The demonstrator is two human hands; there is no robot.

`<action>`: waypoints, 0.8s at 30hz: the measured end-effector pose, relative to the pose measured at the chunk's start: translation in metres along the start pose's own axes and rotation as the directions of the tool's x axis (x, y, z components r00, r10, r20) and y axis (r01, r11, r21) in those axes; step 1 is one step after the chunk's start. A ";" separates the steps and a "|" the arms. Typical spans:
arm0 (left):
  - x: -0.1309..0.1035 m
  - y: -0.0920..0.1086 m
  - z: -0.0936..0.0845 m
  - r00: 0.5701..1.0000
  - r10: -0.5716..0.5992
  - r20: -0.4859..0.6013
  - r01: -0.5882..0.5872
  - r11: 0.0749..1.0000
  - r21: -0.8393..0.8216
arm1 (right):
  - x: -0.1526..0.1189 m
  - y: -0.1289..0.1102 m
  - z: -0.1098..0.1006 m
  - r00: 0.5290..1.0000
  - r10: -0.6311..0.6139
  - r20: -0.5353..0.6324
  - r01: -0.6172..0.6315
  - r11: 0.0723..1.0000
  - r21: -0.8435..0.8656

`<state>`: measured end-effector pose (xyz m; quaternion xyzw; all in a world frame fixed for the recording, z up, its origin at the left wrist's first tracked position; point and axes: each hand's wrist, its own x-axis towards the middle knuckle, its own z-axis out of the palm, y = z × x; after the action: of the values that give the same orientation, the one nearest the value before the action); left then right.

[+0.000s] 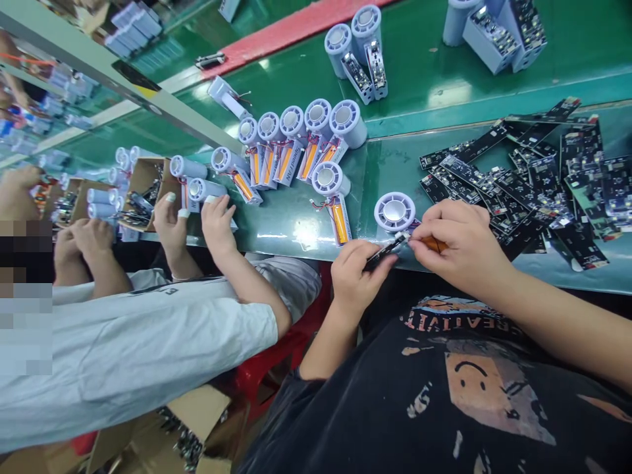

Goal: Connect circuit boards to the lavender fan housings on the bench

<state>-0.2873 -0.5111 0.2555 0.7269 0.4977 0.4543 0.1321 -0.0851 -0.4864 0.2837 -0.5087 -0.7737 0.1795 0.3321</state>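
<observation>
My left hand (pixel 356 271) is closed on a small black circuit board (pixel 384 253), held by its edge just above the table's front edge. My right hand (pixel 457 237) pinches at the board's far end, by a small white connector (pixel 403 237); its fingertips hide what exactly they grip. Under the right fingers shows part of an orange battery (pixel 435 244). Right behind both hands stands a pale lavender fan unit (pixel 395 209), its round grille facing up. Its lower part is hidden by the right hand.
A loose pile of black circuit boards (pixel 518 181) lies to the right. Several fan units (pixel 292 122) with orange batteries stand left of centre; finished-looking fan units (pixel 366 23) stand at the back. Co-workers' hands (pixel 217 220) work at left, beside a cardboard box (pixel 145 178).
</observation>
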 end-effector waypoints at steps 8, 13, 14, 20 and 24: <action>-0.003 0.021 -0.014 0.882 -0.382 0.276 0.428 0.894 -0.130 | -0.001 -0.001 0.002 0.996 -0.057 -0.061 0.054 0.997 -0.062; -0.006 0.022 -0.017 0.854 -0.439 0.278 0.494 0.853 -0.171 | 0.000 -0.003 -0.001 0.996 -0.054 -0.067 0.044 0.989 -0.140; -0.006 0.022 -0.017 0.853 -0.439 0.282 0.493 0.855 -0.162 | 0.000 -0.003 -0.001 0.998 -0.034 -0.044 0.027 0.988 -0.154; -0.007 0.028 -0.020 0.858 -0.422 0.293 0.473 0.871 -0.132 | -0.001 -0.002 0.000 0.998 -0.042 -0.038 0.035 0.985 -0.171; -0.006 0.031 -0.021 0.876 -0.384 0.293 0.426 0.899 -0.098 | -0.001 -0.002 0.001 0.999 -0.042 -0.027 0.037 0.986 -0.164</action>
<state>-0.2859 -0.5364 0.2835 0.6477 0.5789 0.3528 0.3476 -0.0864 -0.4882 0.2839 -0.5215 -0.7907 0.1010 0.3045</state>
